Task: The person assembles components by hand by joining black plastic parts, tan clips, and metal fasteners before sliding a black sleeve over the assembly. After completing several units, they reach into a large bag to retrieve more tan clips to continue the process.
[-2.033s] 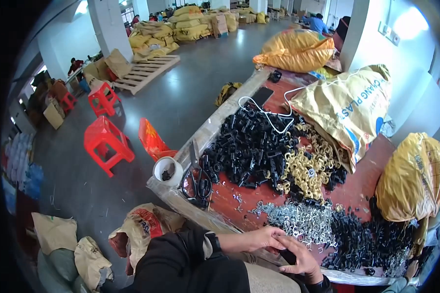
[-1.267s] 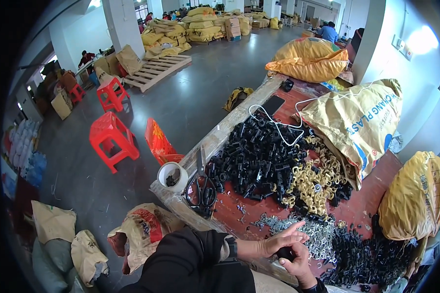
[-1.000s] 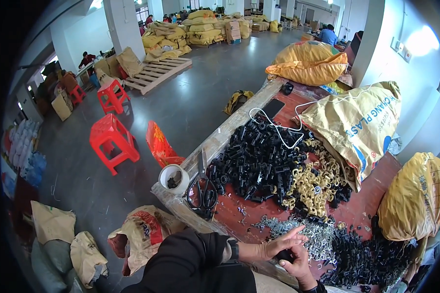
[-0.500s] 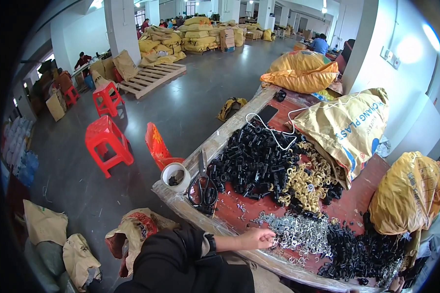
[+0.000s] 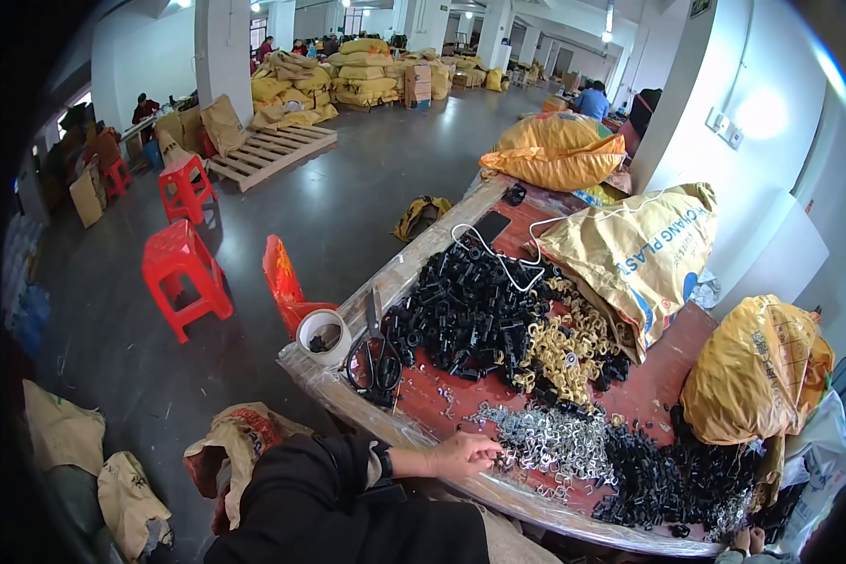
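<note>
My left hand (image 5: 462, 457), with a dark band on its wrist, is just above the near edge of the red worktable (image 5: 437, 395). Its fingers are curled together; whatever they may hold is too small to make out. Right beside the fingertips spreads a heap of small silver metal clips (image 5: 555, 446). Behind it lie gold-coloured ring-shaped pieces (image 5: 564, 352) and a big pile of black plastic fittings (image 5: 465, 310). Smaller black pieces (image 5: 663, 479) form another heap to the right. My right hand is out of sight.
Black-handled scissors (image 5: 374, 362) and a roll of tape (image 5: 323, 337) lie at the table's left corner. Woven sacks (image 5: 757, 371) crowd the right side. Another person's hands (image 5: 748, 540), with a greyish sleeve, show at the lower right. Red stools (image 5: 184, 277) stand on the floor.
The whole view has shifted slightly, moving the table leftward in the picture. My left hand stays curled beside the silver clips. More of the other person's hands shows at the lower right.
</note>
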Motion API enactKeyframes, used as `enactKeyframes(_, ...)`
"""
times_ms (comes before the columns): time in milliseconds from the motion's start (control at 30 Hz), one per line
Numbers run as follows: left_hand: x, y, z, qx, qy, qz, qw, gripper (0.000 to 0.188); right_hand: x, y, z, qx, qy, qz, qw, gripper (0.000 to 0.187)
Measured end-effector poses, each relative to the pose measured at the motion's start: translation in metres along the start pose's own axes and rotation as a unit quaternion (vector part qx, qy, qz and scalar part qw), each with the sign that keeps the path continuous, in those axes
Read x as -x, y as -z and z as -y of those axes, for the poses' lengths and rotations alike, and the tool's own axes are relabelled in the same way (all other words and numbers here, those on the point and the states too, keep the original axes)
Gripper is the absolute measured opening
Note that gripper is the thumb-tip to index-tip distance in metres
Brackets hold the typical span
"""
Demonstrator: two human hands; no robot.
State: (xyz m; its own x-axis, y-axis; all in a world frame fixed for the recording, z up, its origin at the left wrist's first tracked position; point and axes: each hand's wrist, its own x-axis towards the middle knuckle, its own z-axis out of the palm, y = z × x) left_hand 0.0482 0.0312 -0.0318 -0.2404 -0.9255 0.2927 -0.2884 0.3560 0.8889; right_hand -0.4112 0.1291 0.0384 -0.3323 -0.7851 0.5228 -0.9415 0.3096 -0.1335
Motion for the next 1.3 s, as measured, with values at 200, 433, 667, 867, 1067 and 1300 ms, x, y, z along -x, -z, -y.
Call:
enactKeyframes(200,0.014,0.019,-0.006,-0.125,-0.051,-0.017,0.991,0.025,-0.011,-0.06,0.091,-0.241,0.183,0.036,0.952,0.017)
enactKeyframes(433,0.023,0.025,0.004,-0.169,-0.109,-0.043,0.979,0.022,-0.003,-0.094,0.125,-0.272,0.195,0.04,0.942,0.013)
enactKeyframes(667,0.009,0.027,0.002,-0.17,-0.021,0.03,0.985,0.02,-0.006,-0.108,0.121,-0.205,0.228,-0.029,0.951,0.019)
enactKeyframes(867,0.002,0.026,-0.002,-0.165,0.06,0.061,0.983,0.02,-0.006,-0.113,0.113,-0.202,0.238,-0.012,0.95,0.026)
enactKeyframes(1067,-0.004,0.032,-0.004,-0.152,0.052,0.054,0.986,0.019,-0.002,-0.113,0.11,-0.187,0.227,0.001,0.956,0.03)
enactKeyframes(1300,-0.017,0.027,-0.001,-0.165,0.03,0.035,0.985,0.017,-0.005,-0.122,0.111,-0.22,0.189,0.038,0.956,0.026)
